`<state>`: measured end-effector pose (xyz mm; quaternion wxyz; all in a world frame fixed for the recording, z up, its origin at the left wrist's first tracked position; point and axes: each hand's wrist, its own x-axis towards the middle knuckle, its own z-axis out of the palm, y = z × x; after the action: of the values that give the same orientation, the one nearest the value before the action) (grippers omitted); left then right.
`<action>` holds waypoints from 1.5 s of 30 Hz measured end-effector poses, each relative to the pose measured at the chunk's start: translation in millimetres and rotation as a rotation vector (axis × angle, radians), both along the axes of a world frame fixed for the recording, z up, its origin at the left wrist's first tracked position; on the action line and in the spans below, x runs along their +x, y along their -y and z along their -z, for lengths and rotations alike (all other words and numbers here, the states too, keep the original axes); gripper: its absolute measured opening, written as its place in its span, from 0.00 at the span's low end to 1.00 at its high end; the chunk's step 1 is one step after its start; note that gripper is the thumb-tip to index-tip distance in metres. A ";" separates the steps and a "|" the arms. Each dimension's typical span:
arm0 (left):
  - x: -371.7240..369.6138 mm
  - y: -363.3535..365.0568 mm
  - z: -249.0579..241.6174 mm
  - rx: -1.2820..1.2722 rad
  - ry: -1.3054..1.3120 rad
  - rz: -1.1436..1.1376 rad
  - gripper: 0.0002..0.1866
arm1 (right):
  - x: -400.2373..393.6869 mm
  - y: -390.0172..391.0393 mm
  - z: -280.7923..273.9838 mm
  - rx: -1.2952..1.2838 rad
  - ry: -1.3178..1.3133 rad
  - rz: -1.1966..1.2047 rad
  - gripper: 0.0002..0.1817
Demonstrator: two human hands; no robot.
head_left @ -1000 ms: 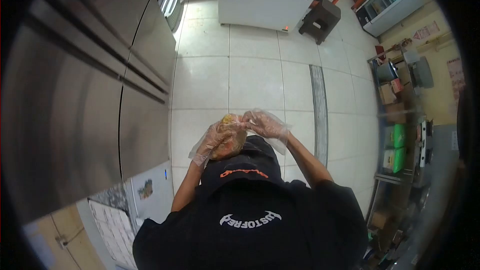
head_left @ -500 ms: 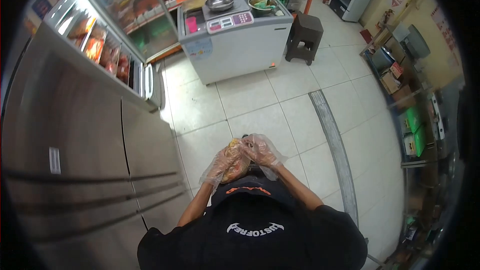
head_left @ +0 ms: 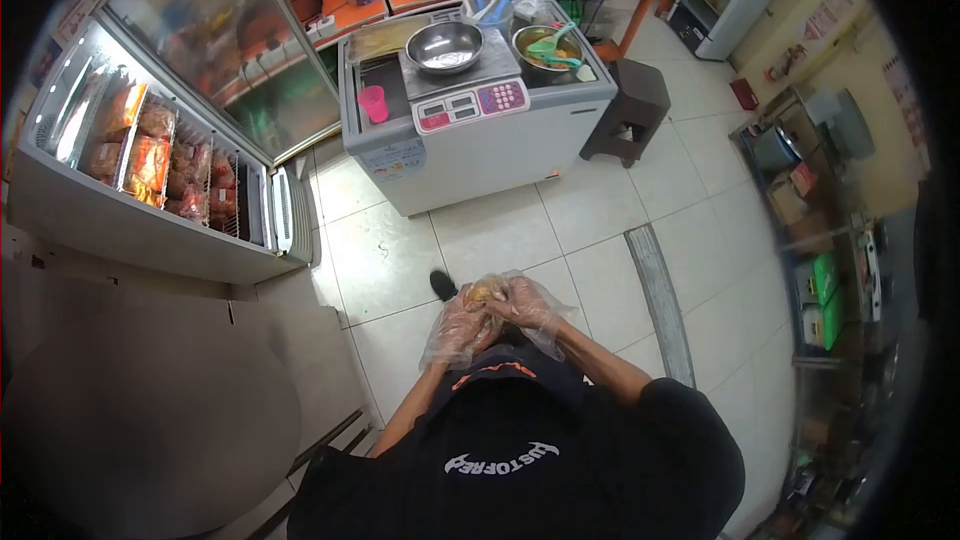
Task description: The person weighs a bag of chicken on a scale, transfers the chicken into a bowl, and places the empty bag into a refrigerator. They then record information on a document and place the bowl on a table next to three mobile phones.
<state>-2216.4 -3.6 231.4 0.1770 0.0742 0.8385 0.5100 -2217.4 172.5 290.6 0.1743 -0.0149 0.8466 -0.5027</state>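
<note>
Both of my hands wear loose clear plastic gloves and meet in front of my waist. Between them is a yellowish plastic bag [head_left: 481, 294], its contents too small to make out. My left hand [head_left: 462, 326] is closed around the bag from the left and below. My right hand [head_left: 524, 304] has its fingers closed at the bag's upper right side. The bag's lower part is hidden behind the hands and gloves.
Ahead stands a white chest freezer [head_left: 480, 165] bearing a scale [head_left: 470, 106], a metal bowl [head_left: 444, 47] and a pot [head_left: 547, 47]. An open fridge [head_left: 150, 230] is at left, a dark stool [head_left: 640, 100] beside the freezer, shelving [head_left: 800, 355] at right.
The freezer and open fridge appear nearer. My shoe now shows on the floor. The bag sits higher between my hands, with less of it visible.
</note>
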 end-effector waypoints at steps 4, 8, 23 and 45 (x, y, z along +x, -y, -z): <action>-86.6 -5.1 -7.2 0.178 0.086 0.064 0.20 | -77.0 -2.6 -4.9 -0.238 -0.033 0.079 0.16; -204.3 -4.2 -33.5 0.371 0.115 0.321 0.26 | -166.3 -26.5 -23.2 -0.335 0.166 0.052 0.16; -438.4 -109.8 -97.6 0.896 0.863 0.861 0.35 | -330.7 -158.0 -155.4 0.132 0.237 0.127 0.25; -561.6 -374.3 -33.0 0.621 0.756 0.260 0.45 | -482.3 -381.1 -9.4 0.095 -0.432 0.423 0.12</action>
<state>-2777.9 370.7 264.4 0.4999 0.0375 0.5083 0.7003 -2699.7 553.6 300.0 -0.1179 0.0632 0.8709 -0.4729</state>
